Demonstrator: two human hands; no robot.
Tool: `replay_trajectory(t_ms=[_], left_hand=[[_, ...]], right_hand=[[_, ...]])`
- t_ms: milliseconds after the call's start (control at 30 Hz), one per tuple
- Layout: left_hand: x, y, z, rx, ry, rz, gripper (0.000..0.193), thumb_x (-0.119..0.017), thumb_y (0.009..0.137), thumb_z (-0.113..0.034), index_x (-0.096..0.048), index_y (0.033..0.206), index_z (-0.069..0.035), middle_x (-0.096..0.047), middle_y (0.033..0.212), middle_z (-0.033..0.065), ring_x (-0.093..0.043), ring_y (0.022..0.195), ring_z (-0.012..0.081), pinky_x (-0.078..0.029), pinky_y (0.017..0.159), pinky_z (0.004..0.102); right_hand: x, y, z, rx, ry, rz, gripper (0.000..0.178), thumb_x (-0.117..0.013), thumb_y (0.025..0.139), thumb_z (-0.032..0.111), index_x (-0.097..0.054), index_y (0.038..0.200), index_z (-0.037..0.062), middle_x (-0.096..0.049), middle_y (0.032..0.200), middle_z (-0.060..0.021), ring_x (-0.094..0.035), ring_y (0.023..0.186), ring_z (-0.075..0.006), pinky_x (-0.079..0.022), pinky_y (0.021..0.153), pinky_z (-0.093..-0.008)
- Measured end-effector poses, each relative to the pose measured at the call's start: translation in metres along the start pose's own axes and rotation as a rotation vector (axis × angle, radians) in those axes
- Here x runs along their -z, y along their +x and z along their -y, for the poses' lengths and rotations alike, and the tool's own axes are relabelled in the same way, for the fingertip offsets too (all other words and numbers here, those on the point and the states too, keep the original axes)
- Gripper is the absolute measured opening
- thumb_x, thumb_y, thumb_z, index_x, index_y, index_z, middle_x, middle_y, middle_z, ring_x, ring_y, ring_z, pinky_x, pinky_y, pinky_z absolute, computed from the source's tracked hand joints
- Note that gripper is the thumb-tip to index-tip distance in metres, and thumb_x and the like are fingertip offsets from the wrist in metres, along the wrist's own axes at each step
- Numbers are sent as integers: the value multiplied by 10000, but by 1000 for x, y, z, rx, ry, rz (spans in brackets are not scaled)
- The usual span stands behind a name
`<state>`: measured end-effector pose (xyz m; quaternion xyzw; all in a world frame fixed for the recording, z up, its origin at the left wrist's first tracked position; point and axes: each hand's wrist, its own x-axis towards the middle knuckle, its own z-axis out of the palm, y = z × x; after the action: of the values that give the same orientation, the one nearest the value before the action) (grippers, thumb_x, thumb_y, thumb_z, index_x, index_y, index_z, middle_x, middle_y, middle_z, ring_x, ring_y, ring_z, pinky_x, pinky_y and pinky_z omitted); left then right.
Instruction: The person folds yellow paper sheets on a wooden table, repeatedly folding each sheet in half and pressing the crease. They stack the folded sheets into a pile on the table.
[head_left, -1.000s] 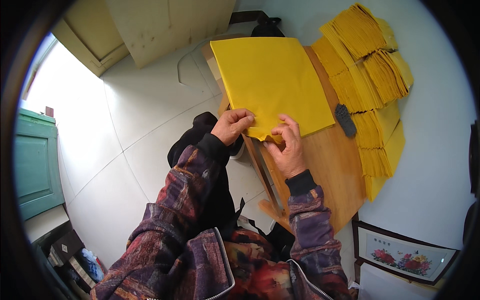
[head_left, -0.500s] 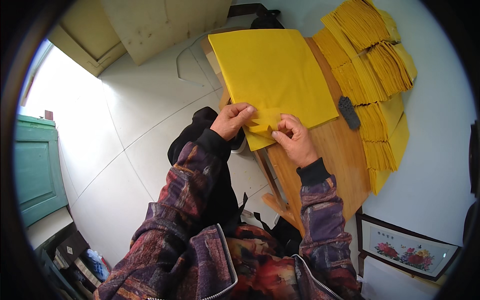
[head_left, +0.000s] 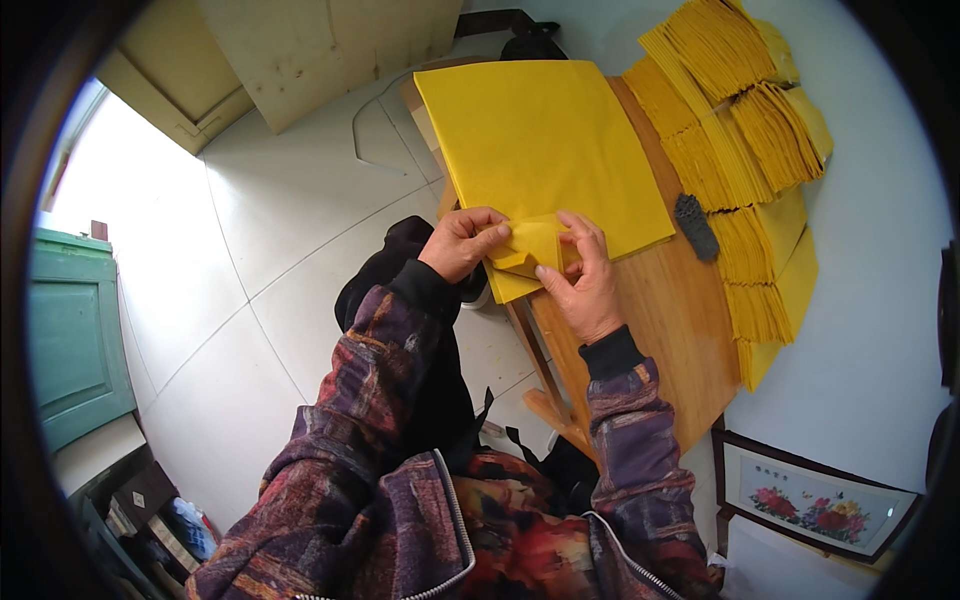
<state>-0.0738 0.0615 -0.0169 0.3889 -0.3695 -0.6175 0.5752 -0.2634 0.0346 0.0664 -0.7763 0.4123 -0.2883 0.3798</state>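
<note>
Pale tiles point(head_left: 260, 300) cover the floor on the left, with a green cabinet point(head_left: 80, 320) at the far left edge and a plain board point(head_left: 330, 55) upright at the far side. To the right of the tiles stands a wooden table point(head_left: 655, 340). On its far left part lies a flat yellow pile point(head_left: 545, 130) of sheets, its near left corner jutting past the table's edge. Both hands work at that corner, where a flap point(head_left: 535, 240) is turned up and bent.

The left hand point(head_left: 465, 243) pinches the left side of the flap between thumb and forefinger, its other fingers curled under. The right hand point(head_left: 587, 285) is at the flap's right side; its thumb and forefinger stand apart, with the thumb tip touching yellow near the fold. Whether its lower fingers press on anything, I cannot tell.

Right of the pile lies a dark grey pad point(head_left: 697, 228), near the yellow bundles point(head_left: 715, 60) stacked along the table's right side by the wall. Further near and right is a framed flower picture point(head_left: 815, 495). Patterned sleeves point(head_left: 370, 350) with black cuffs cover both forearms.
</note>
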Motion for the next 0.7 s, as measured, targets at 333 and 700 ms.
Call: replay_trajectory(t_ms=[333,700], left_hand=[[-2,0,3,-43,49,-22,196,-568,945,-185,-618,930,4,-611,835,-17,-554,789,74,-465,737,227],[4,-5,-7,-16,-68,66,250,-592,919,-241,-612,986,0,-613,906,4,-542,843,91,-440,790,241]], right_hand=[[-3,-6,-10,304,-390,89,170,-664,767,-20,-583,909,25,-427,1356,-143,-493,1127,-278,-496,809,-314],[0,7,-12,-169,158,125,169,-690,752,21,-523,776,10,-474,1322,-143,-481,1134,-278,-446,887,-322]])
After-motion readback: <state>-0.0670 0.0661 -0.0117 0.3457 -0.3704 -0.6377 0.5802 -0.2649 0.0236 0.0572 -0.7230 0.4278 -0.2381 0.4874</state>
